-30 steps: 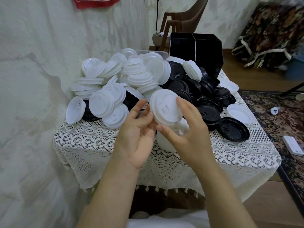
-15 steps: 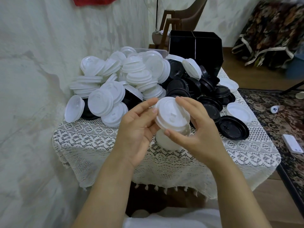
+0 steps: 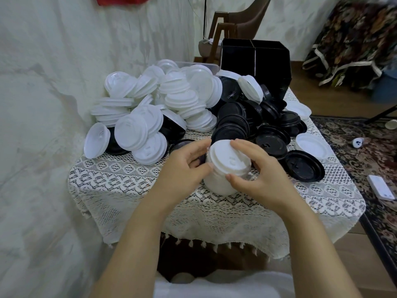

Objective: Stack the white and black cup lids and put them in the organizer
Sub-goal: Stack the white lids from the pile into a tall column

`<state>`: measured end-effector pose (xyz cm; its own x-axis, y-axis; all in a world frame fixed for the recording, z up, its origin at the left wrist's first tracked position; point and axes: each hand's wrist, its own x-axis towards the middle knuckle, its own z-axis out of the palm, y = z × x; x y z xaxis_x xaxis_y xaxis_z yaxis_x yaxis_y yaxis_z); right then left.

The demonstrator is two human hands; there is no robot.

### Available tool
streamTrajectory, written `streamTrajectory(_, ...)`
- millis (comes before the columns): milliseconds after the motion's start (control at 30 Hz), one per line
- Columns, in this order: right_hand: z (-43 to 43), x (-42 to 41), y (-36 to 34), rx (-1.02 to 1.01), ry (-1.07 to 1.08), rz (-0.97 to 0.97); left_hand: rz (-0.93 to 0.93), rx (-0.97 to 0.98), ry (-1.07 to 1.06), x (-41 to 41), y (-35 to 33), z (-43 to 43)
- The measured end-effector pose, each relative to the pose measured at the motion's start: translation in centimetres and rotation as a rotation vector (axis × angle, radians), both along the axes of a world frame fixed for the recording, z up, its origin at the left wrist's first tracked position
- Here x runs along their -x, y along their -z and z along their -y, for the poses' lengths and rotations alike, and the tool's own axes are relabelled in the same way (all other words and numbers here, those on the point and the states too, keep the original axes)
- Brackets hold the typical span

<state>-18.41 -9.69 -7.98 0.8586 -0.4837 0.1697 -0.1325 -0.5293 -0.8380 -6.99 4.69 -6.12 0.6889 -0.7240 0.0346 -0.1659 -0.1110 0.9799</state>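
Note:
A stack of white lids (image 3: 223,175) stands on the lace tablecloth near the table's front. Its top white lid (image 3: 227,157) sits slightly tilted. My left hand (image 3: 184,168) grips the stack's left side, fingers curled round it. My right hand (image 3: 260,175) holds the top lid's rim between thumb and fingers. A heap of loose white lids (image 3: 163,100) fills the back left of the table and a heap of black lids (image 3: 253,123) lies to its right. The black organizer (image 3: 255,63) stands at the table's far edge.
The table (image 3: 129,186) stands against a wall on the left. A single black lid (image 3: 305,166) and a white lid (image 3: 311,145) lie at the right edge. A chair (image 3: 236,26) stands behind; a patterned rug (image 3: 365,151) with small objects lies to the right.
Both hands have lowered the white lid from mid-air down onto the stack on the table, and the lid has turned from facing me to nearly flat.

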Motion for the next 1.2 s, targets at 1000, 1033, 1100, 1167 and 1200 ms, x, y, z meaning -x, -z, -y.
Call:
streamTrajectory(1000, 0.2, -0.3, 1.0, -0.023, -0.017, -0.07, 0.805, -0.526, -0.406, -4.7, 2.9, -2.5)
streamTrajectory(1033, 0.2, -0.3, 1.0, -0.026, -0.017, -0.071, 0.817, -0.549, -0.401, -5.0, 3.1, -2.6)
streamTrajectory(1100, 0.2, -0.2, 1.0, -0.032, -0.017, -0.071, 0.844, -0.586, -0.393, -5.2, 3.3, -2.6)
streamTrajectory(1167, 0.1, -0.2, 1.0, -0.041, -0.018, -0.066, 0.852, -0.62, -0.395, -5.3, 3.4, -2.5)
streamTrajectory(1200, 0.1, -0.2, 1.0, -0.047, -0.019, -0.064, 0.851, -0.632, -0.397, -5.4, 3.5, -2.4)
